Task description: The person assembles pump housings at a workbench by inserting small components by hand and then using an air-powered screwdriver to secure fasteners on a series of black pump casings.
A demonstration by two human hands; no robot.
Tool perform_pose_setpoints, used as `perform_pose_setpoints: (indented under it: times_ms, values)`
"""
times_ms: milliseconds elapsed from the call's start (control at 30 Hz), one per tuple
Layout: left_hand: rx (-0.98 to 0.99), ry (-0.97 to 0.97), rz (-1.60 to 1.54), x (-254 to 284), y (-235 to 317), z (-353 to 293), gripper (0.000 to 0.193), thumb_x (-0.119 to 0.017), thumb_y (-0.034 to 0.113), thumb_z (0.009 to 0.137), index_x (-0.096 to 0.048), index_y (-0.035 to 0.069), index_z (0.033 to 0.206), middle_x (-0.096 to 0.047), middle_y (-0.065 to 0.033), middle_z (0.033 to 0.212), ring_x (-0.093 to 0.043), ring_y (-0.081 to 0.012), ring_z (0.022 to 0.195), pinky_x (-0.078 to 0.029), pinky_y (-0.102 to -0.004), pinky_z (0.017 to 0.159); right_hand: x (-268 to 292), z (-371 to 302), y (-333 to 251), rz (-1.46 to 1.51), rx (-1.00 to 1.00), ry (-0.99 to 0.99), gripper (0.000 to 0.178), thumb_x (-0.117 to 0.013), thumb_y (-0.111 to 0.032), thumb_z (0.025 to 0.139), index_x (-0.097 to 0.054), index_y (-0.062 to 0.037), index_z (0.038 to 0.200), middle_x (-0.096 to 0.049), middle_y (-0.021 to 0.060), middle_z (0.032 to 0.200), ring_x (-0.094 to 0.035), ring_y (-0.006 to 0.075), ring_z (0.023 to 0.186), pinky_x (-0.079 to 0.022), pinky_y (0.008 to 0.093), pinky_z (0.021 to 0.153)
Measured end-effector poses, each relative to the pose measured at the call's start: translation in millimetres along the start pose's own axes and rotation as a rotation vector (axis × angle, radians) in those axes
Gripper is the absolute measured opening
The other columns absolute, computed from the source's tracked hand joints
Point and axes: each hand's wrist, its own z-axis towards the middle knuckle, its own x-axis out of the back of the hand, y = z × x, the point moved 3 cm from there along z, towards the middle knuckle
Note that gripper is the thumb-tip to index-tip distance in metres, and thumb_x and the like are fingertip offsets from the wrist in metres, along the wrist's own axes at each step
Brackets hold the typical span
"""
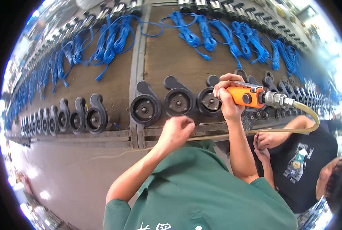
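Note:
My right hand (229, 94) is wrapped round an orange air tool (244, 96) with a metal lever along its top. A metal coupling (277, 100) joins the tool to a yellowish hose. The tool's working end is hidden by my fingers, near a round black housing (209, 101) with a raised arm. My left hand (177, 131) is closed, fingers curled, just in front of another black housing (180, 101); whatever is in it, if anything, is hidden. A third black housing (145, 110) stands to its left.
More black housings (96, 114) line the brown bench (117, 78) left and right. Bundles of blue cord (113, 40) lie along its far side, below a row of metal parts. The yellowish hose (213, 137) passes along the front edge. A co-worker's hands (266, 142) are close on the right.

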Motion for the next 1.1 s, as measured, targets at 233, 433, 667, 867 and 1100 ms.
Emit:
perform_pose_setpoints:
  times_ms: [233,433,667,867,1100]
  values:
    - [-0.607,0.203,0.892,-41,42,75,0.037,-0.072,0.019,0.082,-0.07,0.01,0.119,-0.048,-0.0241,0.142,-0.042,-0.0419,0.131,-0.038,-0.05,0.109,68,-33,-13,-0.033,-0.02,0.186,0.024,-0.053,-0.001,0.083,-0.051,0.0053,0.107,-0.056,0.0081,0.074,-0.055,0.0146,0.064,-0.048,0.0299,0.066]
    - [-0.676,0.139,0.975,-50,35,96,0.042,-0.064,0.013,0.082,-0.069,0.011,0.124,-0.042,-0.0303,0.146,-0.038,-0.0481,0.135,-0.034,-0.0548,0.111,85,-54,-3,0.056,-0.065,0.215,0.025,-0.059,0.002,0.087,-0.054,0.0024,0.111,-0.064,0.0042,0.081,-0.06,0.0083,0.072,-0.048,0.023,0.07]
    - [-0.617,0.2,0.945,-49,33,88,0.05,-0.083,0.029,0.073,-0.072,0.007,0.116,-0.045,-0.0249,0.148,-0.037,-0.0433,0.138,-0.034,-0.0511,0.112,85,-45,7,0.077,-0.109,0.215,0.023,-0.059,0.004,0.086,-0.058,0.0019,0.109,-0.064,0.0028,0.081,-0.061,0.0072,0.07,-0.049,0.0218,0.065]
    - [-0.555,0.104,1.044,-45,54,100,0.059,-0.088,0.032,0.067,-0.071,0.015,0.121,-0.043,-0.0236,0.15,-0.035,-0.0429,0.14,-0.034,-0.0519,0.112,77,-23,24,0.121,-0.124,0.18,0.025,-0.059,0.004,0.085,-0.055,0.0027,0.11,-0.063,0.0038,0.08,-0.06,0.0084,0.069,-0.048,0.0227,0.064]
    - [-0.396,0.025,1.169,-49,58,114,0.062,-0.087,0.04,0.063,-0.072,0.025,0.122,-0.048,-0.0185,0.149,-0.039,-0.0409,0.139,-0.038,-0.0519,0.107,73,-25,48,0.024,-0.167,0.141,0.024,-0.056,0.003,0.087,-0.052,0.002,0.111,-0.061,0.0056,0.079,-0.059,0.0105,0.07,-0.049,0.0243,0.068]
